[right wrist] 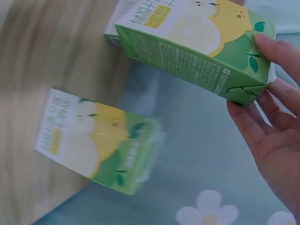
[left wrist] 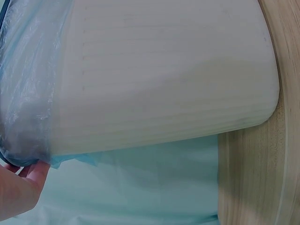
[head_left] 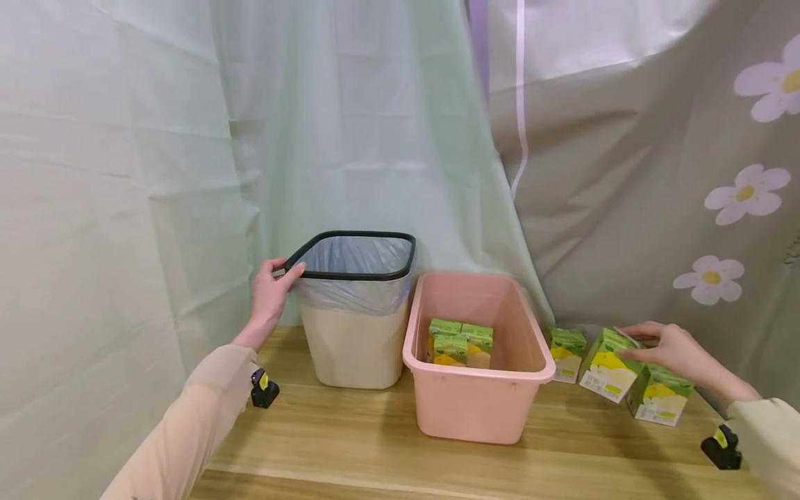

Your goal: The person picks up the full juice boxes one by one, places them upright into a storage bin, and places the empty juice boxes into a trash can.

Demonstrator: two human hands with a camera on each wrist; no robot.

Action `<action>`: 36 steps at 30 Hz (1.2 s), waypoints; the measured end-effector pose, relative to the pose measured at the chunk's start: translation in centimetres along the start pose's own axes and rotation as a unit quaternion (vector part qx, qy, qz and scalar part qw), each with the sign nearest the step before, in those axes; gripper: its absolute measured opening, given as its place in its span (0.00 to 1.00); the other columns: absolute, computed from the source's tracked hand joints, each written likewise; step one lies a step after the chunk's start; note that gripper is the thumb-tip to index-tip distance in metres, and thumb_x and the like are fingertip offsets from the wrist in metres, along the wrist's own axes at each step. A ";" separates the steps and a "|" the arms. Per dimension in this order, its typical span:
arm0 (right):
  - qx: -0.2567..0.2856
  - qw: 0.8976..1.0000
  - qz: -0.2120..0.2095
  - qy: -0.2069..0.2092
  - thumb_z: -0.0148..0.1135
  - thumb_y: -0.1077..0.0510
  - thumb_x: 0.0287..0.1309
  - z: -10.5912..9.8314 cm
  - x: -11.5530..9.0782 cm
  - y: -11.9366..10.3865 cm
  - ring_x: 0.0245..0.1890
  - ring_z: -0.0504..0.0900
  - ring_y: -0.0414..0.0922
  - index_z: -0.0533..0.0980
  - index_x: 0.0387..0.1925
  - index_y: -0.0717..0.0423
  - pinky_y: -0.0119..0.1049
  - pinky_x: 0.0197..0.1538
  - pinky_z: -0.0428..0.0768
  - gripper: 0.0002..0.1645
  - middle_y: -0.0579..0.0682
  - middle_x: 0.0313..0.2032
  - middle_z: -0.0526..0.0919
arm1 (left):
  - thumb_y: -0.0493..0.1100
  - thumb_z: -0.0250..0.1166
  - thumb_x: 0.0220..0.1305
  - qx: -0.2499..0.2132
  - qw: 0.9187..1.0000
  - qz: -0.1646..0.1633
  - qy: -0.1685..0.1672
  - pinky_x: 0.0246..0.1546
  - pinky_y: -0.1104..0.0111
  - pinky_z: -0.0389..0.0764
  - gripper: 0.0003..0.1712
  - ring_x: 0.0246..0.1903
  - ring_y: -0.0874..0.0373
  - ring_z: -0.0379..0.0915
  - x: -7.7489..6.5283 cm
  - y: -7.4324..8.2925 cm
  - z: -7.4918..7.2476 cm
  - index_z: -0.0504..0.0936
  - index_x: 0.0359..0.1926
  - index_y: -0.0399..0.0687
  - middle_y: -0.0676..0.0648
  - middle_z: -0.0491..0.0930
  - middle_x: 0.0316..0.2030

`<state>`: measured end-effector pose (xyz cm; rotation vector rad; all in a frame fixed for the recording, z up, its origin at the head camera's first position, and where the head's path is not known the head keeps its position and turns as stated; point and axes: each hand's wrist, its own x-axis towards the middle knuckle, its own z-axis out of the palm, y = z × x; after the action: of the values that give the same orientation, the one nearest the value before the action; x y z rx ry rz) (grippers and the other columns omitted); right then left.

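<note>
At the left corner of the trash bin (head_left: 353, 344), my left hand (head_left: 272, 295) grips the black rim (head_left: 350, 276) over its bluish plastic liner. The left wrist view has that hand (left wrist: 23, 190) at the lined edge, beside the bin's pale side (left wrist: 164, 75). My right hand (head_left: 671, 354) holds a tilted green, yellow and white drink carton (head_left: 609, 367) by its top end. Close up, its fingers (right wrist: 281, 51) pinch the green end of this carton (right wrist: 187, 51). Similar cartons stand on either side, one to the left (head_left: 565, 355) and one to the right (head_left: 662, 396).
Beside the bin stands a pink plastic tub (head_left: 478, 403) with three matching cartons (head_left: 450, 349) inside. Everything stands on a wooden table (head_left: 337, 444). Curtains hang close behind, and a flower-printed cloth (head_left: 600, 208) covers the right side.
</note>
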<state>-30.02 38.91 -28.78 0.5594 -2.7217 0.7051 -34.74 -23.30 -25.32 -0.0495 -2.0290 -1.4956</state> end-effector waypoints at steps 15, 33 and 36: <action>-0.017 0.999 -0.015 0.028 0.65 0.50 0.52 -5.2 2.3 -4.2 0.42 0.73 0.64 0.71 0.52 0.68 0.56 0.39 0.72 0.31 0.68 0.47 0.73 | 0.52 0.59 0.60 0.000 1.000 0.004 -0.007 0.48 0.59 0.66 0.35 0.49 0.45 0.66 -0.1 -0.1 0.0 0.62 0.58 0.30 0.35 0.64 0.56; 0.037 0.993 -0.098 0.054 0.68 0.53 0.48 -4.4 10.7 -14.8 0.46 0.74 0.52 0.74 0.51 0.63 0.46 0.46 0.72 0.29 0.57 0.47 0.74 | 0.53 0.60 0.60 -0.001 1.000 0.001 -0.009 0.48 0.59 0.66 0.36 0.49 0.46 0.66 0.0 -0.1 0.0 0.62 0.58 0.30 0.36 0.64 0.56; 0.050 0.990 -0.120 0.058 0.69 0.57 0.47 -3.6 12.5 -16.9 0.46 0.73 0.51 0.74 0.50 0.65 0.46 0.48 0.71 0.28 0.57 0.46 0.74 | 0.53 0.60 0.60 -0.002 1.000 0.000 -0.008 0.48 0.59 0.66 0.36 0.49 0.46 0.66 0.0 -0.2 -0.1 0.62 0.59 0.31 0.36 0.65 0.55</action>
<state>-33.27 23.47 -14.47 0.8252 -2.4676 0.7881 -34.73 -23.43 -25.45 -0.0626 -2.0396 -1.5040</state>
